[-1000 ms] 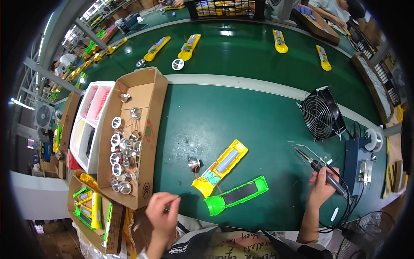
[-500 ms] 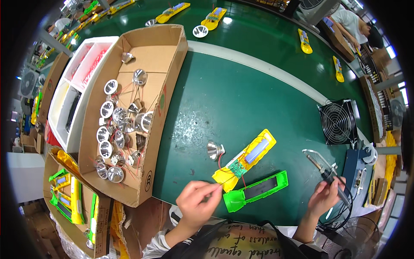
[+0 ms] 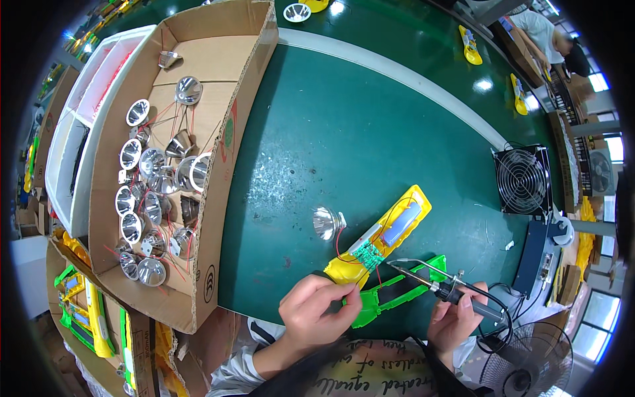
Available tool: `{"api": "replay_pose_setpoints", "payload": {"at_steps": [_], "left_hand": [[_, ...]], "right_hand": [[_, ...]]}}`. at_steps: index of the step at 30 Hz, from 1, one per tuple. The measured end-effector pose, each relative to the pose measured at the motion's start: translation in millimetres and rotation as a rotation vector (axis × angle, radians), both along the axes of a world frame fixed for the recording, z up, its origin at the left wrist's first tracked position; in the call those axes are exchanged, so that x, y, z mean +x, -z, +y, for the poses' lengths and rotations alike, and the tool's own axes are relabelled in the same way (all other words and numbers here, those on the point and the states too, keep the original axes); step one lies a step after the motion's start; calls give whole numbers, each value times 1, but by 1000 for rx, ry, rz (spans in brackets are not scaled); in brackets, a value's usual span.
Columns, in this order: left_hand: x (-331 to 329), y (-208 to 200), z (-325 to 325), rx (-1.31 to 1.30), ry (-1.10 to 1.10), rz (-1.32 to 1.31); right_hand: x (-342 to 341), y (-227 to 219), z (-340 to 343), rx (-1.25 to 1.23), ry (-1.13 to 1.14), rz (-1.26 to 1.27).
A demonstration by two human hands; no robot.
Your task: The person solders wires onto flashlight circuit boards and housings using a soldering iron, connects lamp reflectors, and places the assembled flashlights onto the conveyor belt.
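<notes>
While the blue battery [image 3: 401, 225] sits inside the yellow shell half [image 3: 344, 269] and the green circuit board [image 3: 368, 254] lies in the same shell beside it, the unit at the lower centre of the frame is only partly put together. A red wire already runs from the board area to the silver reflector [image 3: 325, 223], which rests on the green workbench [image 3: 297, 132] outside the shell, just to its upper left. Another red wire leads down from the board towards the green shell half [image 3: 368, 309], which lies apart to the lower right, so closing the two halves looks undone, as does seating the reflector.

The right hand [image 3: 458, 319] is closed around a soldering iron [image 3: 444, 291], its tip near the board's lower right; contact cannot be told, so the wiring seems in progress rather than complete. The left hand [image 3: 321, 309] has thumb and forefinger drawn together at the yellow shell's lower end; whether they pinch a thin wire is unclear.

At the left of the frame, a cardboard box [image 3: 215, 218] holds many loose reflectors [image 3: 152, 208] with red leads, and further yellow shells [image 3: 470, 45] lie at the upper right.
</notes>
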State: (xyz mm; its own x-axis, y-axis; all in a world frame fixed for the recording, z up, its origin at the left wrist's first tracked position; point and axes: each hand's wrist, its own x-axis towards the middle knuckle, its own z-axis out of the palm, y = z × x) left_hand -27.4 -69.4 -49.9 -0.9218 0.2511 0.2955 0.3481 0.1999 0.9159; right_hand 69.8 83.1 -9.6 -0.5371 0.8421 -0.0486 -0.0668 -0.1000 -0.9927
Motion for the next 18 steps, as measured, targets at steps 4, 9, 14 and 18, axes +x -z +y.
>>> {"api": "replay_pose_setpoints", "payload": {"at_steps": [4, 9, 14, 18], "left_hand": [[-1, 0, 0, -6, 12, 0], [-3, 2, -1, -7, 17, 26], [-3, 0, -1, -14, 32, 12], [-1, 4, -3, -5, 27, 20]], "right_hand": [[-4, 0, 0, -13, -39, -20], [-8, -2, -2, -5, -54, -65], [-10, -2, -3, 28, -60, -83], [-8, -3, -5, 9, -67, -101]]}}
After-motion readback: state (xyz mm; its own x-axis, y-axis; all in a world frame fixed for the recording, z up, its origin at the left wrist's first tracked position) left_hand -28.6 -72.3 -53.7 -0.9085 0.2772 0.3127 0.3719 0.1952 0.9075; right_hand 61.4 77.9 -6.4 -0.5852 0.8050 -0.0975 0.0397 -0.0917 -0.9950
